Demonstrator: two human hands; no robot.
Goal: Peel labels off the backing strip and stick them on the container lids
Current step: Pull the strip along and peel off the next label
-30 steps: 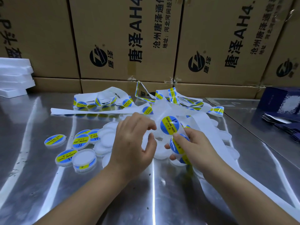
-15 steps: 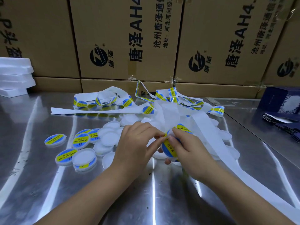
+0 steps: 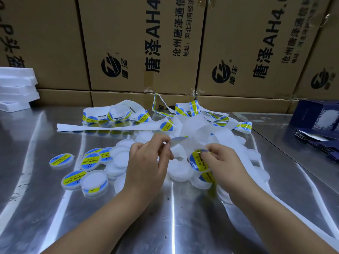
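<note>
Backdrop: stacked brown cardboard cartons (image 3: 139, 43), printed with black Chinese characters and a round logo, wall the far side from 10 to 2 o'clock.
Surface: polished stainless-steel table (image 3: 55, 208), streaked with white glare.
9 o'clock: stacked white foam trays (image 3: 16, 88).
3 o'clock: dark blue printed boxes (image 3: 319, 116).

Backing strip (image 3: 117, 127): white, loosely tangled, trailing off lower right. Labels (image 3: 199, 160): round, blue with yellow band (text reads SOLDERING PASTE). Peeled label (image 3: 178, 139): lifted off the strip, blurred. Lids (image 3: 180, 171): white, round, heaped. Labelled lids (image 3: 90, 160): grouped at left.
</note>
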